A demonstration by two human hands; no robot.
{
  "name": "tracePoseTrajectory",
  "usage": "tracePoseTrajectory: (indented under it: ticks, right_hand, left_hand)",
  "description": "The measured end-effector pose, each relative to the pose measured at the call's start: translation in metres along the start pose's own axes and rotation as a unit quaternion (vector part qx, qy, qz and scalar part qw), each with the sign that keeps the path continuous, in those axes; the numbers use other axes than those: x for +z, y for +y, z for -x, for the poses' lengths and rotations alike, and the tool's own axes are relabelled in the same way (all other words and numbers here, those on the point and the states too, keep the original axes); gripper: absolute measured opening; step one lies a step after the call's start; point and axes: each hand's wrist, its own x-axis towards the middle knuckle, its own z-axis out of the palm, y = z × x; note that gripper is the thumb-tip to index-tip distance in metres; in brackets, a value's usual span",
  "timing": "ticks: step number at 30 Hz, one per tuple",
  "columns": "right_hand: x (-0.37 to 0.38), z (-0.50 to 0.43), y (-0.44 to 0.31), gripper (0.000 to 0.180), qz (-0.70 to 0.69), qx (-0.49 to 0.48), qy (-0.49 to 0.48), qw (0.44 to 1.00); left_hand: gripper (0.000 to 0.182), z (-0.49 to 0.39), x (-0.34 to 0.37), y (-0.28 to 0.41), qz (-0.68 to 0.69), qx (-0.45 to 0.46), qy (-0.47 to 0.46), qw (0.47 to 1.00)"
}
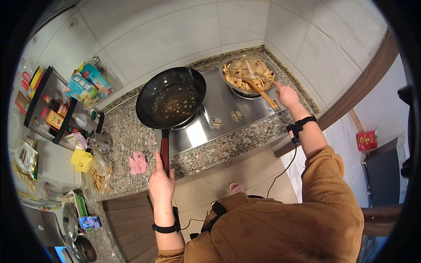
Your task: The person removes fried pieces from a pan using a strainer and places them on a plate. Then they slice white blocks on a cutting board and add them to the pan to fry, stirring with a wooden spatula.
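My left hand [161, 181] grips the dark red handle [164, 151] of a black wok [144, 107], index finger stretched along it. Brown liquid with bubbles or small bits [176, 103] covers the wok's bottom. The wok rests over the left burner. At the right burner, a metal bowl [227, 83] holds a heap of golden-brown cut pieces [241, 83]. A wire skimmer [246, 67] lies on the heap, and a wooden handle [263, 95] sticks out over the bowl's front rim. My right hand [287, 95] is at the bowl's right rim; what its fingers hold is unclear.
Two knobs [217, 123] sit on the steel gas stove [197, 131], set into a granite counter [121, 131]. A pink cloth [137, 162] lies left of the wok handle. Seasoning racks [49, 105], a plastic bag of brown pieces [98, 177] and a phone [89, 222] line the left side.
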Motion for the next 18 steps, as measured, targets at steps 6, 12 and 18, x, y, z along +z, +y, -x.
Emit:
tracePoseTrajectory:
  ticks: [6,12,18]
  right_hand:
    - [0.003,-0.007,-0.010,0.045,0.006,-0.007,-0.023,1.000]
    - [-0.007,-0.012,0.000,0.065,-0.127,0.026,-0.084,0.988]
    - [-0.010,-0.006,0.003,0.067,-0.184,0.015,-0.068,0.981]
  left_hand:
    - [0.086,0.004,-0.002,0.004,0.021,-0.008,0.015,1.000]
    - [0.088,0.008,-0.004,0.007,0.058,-0.015,0.022,0.998]
    - [0.088,0.009,0.001,0.009,0.052,-0.024,0.031,0.998]
